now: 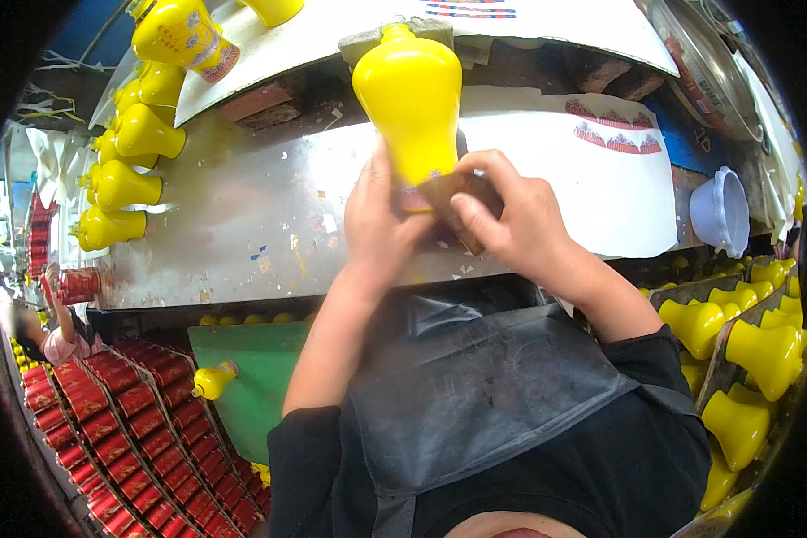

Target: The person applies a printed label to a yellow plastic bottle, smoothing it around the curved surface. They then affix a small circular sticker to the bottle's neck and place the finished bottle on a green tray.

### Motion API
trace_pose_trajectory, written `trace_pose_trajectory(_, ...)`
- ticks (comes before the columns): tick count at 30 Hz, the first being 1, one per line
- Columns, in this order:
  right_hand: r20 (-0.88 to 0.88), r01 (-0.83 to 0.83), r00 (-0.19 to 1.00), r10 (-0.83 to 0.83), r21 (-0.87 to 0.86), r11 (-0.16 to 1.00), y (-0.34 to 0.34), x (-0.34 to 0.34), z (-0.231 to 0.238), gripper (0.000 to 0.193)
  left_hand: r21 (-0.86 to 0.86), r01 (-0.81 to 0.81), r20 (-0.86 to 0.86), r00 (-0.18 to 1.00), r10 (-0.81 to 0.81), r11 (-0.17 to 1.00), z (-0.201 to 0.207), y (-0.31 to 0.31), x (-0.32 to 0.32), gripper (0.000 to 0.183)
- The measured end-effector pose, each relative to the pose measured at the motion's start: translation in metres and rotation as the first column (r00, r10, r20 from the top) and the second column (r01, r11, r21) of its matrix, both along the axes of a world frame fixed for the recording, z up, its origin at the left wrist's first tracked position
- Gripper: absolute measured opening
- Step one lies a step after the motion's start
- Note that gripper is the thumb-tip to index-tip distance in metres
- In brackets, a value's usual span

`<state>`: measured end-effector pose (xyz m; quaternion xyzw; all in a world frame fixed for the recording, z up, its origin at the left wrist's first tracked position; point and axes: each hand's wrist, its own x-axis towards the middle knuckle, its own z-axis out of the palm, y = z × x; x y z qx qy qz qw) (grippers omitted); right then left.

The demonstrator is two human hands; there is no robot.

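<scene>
Head view: metal bench (202,211); yellow bottle (408,99) over it, neck away from me; left hand (372,215) cupping its base, apparently to steady it; right hand (520,215), gripping; grey block (356,47) at the neck, seemingly a rest; brown pad (442,194), in my right fingers, against the base.

Workshop — metal bench (233,233), racked bottles (764,357)

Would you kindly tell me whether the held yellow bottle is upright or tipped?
Tipped: the yellow bottle shows its full side, neck pointing away.
</scene>
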<state>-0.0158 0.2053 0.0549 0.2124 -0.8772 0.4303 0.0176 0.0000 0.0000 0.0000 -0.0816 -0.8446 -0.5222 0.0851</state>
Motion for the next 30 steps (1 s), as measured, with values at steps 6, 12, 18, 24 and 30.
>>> trace_pose_trajectory(6,-0.040,0.014,0.999,-0.017,-0.051,0.999,0.011,-0.001,0.010,0.028,0.191,0.038,0.033,0.998,-0.045,0.981,0.001,-0.003,0.003,0.098)
trace_pose_trajectory(12,-0.199,0.023,0.980,0.000,0.114,0.993,0.012,-0.029,0.016,0.028,0.262,-0.047,0.074,0.997,0.029,0.964,0.002,0.006,0.000,0.094)
trace_pose_trajectory(18,-0.204,-0.110,0.968,0.147,0.186,0.977,0.013,-0.027,0.019,0.026,0.249,-0.032,0.058,0.998,0.018,0.968,0.004,0.005,0.001,0.096)
trace_pose_trajectory(24,0.005,-0.024,1.000,0.025,-0.059,0.998,0.003,0.001,0.017,0.029,-0.386,-0.189,-0.296,0.952,0.073,0.903,0.014,0.013,0.003,0.094)
trace_pose_trajectory(30,0.222,0.110,0.973,-0.057,-0.238,0.965,0.006,0.002,-0.015,0.029,-0.097,-0.067,-0.265,0.963,0.039,0.993,0.010,0.006,-0.005,0.088)
